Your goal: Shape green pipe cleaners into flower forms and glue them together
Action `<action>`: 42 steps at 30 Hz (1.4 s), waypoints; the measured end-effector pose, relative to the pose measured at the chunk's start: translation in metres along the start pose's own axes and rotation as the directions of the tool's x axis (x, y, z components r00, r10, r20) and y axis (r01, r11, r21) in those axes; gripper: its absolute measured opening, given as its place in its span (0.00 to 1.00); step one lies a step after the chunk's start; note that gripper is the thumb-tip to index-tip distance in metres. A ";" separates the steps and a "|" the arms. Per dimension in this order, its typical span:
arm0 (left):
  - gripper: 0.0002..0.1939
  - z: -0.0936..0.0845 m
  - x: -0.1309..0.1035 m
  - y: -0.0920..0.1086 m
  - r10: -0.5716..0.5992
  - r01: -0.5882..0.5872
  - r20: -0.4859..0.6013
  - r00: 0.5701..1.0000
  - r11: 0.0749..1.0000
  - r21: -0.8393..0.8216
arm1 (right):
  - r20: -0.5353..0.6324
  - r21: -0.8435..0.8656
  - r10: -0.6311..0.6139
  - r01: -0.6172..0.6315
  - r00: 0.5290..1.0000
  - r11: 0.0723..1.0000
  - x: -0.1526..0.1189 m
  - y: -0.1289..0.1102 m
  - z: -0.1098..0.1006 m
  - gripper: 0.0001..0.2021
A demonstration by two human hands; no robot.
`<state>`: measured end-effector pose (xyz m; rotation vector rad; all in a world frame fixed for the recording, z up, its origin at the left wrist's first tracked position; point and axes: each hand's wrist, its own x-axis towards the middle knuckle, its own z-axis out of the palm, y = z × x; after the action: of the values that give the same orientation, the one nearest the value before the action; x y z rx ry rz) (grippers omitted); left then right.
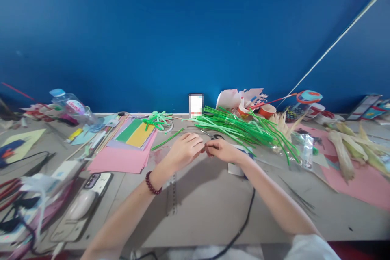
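Over the flat grey desk [198,219], the left hand [186,149] and right hand [224,150] meet, fingers pinched closed, on what I cannot tell; just beyond, long, thin, fuzzy green pipe cleaners [243,126] slant nearer toward the right

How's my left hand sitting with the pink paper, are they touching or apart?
Apart. The head view shows it: a strip of bare grey table lies between the left hand and the right edge of the pink paper.

Soft shadows darken the table [210,215] (frame edges stretched).
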<state>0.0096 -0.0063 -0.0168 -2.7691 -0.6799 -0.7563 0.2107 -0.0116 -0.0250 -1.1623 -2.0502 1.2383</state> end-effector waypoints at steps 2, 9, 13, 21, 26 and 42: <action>0.10 0.001 0.000 0.001 0.004 -0.003 -0.027 1.000 0.999 0.033 | -0.047 -0.042 0.011 -0.013 0.999 0.999 0.000 -0.001 0.000 0.10; 0.06 0.006 0.001 0.005 -0.221 0.209 -0.113 0.969 0.971 -0.113 | -0.300 -0.424 -0.307 0.161 0.903 0.891 -0.005 -0.009 0.013 0.10; 0.05 0.007 0.000 0.006 -0.351 0.294 -0.138 0.926 0.901 -0.319 | -0.286 -0.694 -0.524 0.203 0.802 0.690 -0.005 -0.005 0.020 0.11; 0.05 0.008 0.000 0.001 -0.525 0.434 0.003 0.851 0.700 -0.568 | -0.173 -0.878 -0.668 0.194 0.723 0.438 0.001 0.008 0.026 0.13; 0.06 0.007 0.000 -0.002 -0.465 0.396 0.010 0.885 0.742 -0.541 | -0.414 -0.459 -0.394 0.186 0.821 0.869 0.005 0.010 0.026 0.11; 0.17 0.028 0.002 0.007 -0.569 0.400 0.570 0.593 -0.406 -0.822 | -0.255 0.733 0.295 -0.015 0.921 0.680 0.011 0.004 0.022 0.15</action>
<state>0.0261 -0.0037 -0.0400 -3.0646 -2.3898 -2.6865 0.1906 -0.0113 -0.0397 -1.0624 -1.0197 1.5720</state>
